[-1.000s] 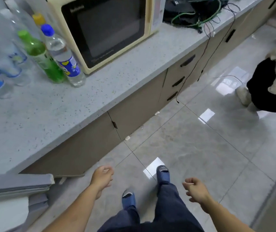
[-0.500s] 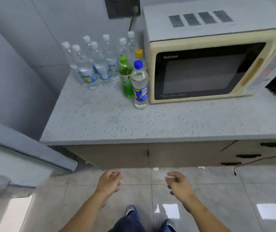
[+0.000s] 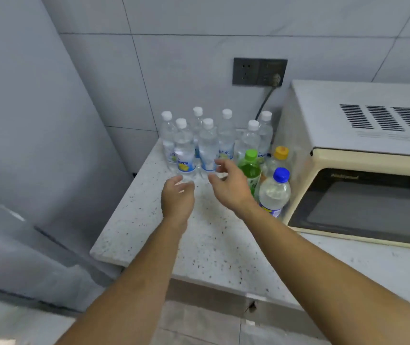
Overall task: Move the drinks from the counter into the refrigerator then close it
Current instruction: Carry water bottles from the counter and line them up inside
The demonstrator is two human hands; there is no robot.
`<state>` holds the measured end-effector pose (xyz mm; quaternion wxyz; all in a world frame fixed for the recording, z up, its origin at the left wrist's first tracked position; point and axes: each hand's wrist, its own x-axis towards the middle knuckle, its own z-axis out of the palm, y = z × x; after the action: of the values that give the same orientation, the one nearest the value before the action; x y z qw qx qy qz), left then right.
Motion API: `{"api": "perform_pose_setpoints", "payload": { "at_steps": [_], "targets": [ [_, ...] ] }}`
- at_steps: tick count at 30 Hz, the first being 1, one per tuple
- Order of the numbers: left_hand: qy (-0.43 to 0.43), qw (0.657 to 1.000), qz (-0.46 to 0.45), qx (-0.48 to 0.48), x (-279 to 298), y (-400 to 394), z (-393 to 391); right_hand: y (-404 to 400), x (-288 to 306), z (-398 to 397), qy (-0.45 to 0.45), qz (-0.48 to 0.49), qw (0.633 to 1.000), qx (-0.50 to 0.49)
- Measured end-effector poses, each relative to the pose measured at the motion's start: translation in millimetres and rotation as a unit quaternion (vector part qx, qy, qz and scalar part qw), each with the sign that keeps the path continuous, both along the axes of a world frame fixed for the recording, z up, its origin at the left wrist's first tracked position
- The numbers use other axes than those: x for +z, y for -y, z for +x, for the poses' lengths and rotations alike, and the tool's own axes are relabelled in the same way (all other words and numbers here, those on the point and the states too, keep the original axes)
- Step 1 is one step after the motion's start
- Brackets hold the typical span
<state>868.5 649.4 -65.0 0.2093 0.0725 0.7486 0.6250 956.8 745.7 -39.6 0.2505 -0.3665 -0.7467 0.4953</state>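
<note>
Ten bottles [image 3: 208, 148] stand upright at the counter's [image 3: 213, 245] back left corner, beside the microwave [image 3: 363, 170]. Left hand [image 3: 177, 199] and right hand [image 3: 231, 184] reach toward them, fingers loose, grasping nothing.

Bare counter [image 3: 213, 242] in front; microwave [image 3: 363, 170] flanking bottles [image 3: 208, 148] rightward.

Surface: pale speckled counter [image 3: 206, 247], centre of the frame.
Back corner: seven clear white-capped bottles [image 3: 208, 145], clustered upright.
Centre right: green bottle [image 3: 250, 168], orange-capped bottle [image 3: 279, 158], blue-capped bottle [image 3: 274, 192].
Right edge: cream microwave [image 3: 363, 158], beside them.
</note>
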Motion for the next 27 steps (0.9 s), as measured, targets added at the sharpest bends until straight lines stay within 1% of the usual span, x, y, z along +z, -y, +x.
{"api": "perform_pose_setpoints", "payload": {
  "at_steps": [2, 4, 7, 9, 10, 12, 13, 14, 15, 16, 18, 23, 27],
  "targets": [
    [-0.023, 0.999, -0.007, 0.024, 12, -31, -31, -30, 18, -36, 0.017, 0.051, 0.999, -0.004],
    [-0.067, 0.996, -0.037, 0.033, 18, -54, -60, -57, 30, -65, 0.041, 0.094, 0.995, -0.008],
    [-0.155, 0.978, -0.137, 0.015, 24, -82, -93, -89, 40, -97, 0.091, 0.173, 0.981, 0.013],
    [-0.235, 0.954, -0.188, -0.01, 30, -97, -108, -104, 40, -112, 0.15, 0.206, 0.966, 0.05],
    [-0.282, 0.936, -0.21, -0.034, 34, -103, -115, -110, 39, -117, 0.191, 0.212, 0.956, 0.068],
    [-0.369, 0.887, -0.259, -0.106, 40, -111, -126, -118, 36, -124, 0.258, 0.218, 0.937, 0.093],
    [-0.396, 0.862, -0.282, -0.143, 42, -113, -130, -119, 34, -125, 0.268, 0.226, 0.931, 0.097],
    [-0.41, 0.845, -0.299, -0.168, 43, -114, -133, -119, 33, -124, 0.267, 0.233, 0.93, 0.095],
    [-0.419, 0.838, -0.303, -0.175, 44, -115, -135, -117, 31, -121, 0.262, 0.238, 0.931, 0.093],
    [-0.426, 0.839, -0.294, -0.165, 44, -113, -134, -114, 29, -117, 0.256, 0.241, 0.932, 0.092],
    [-0.431, 0.853, -0.26, -0.138, 42, -106, -126, -104, 25, -105, 0.236, 0.25, 0.934, 0.095],
    [-0.367, 0.909, -0.173, -0.099, 28, -66, -83, -70, 16, -65, 0.183, 0.245, 0.946, 0.107],
    [-0.35, 0.924, -0.13, -0.081, 24, -29, -52, -49, 12, -31, 0.117, 0.197, 0.969, 0.09]
  ]
}}
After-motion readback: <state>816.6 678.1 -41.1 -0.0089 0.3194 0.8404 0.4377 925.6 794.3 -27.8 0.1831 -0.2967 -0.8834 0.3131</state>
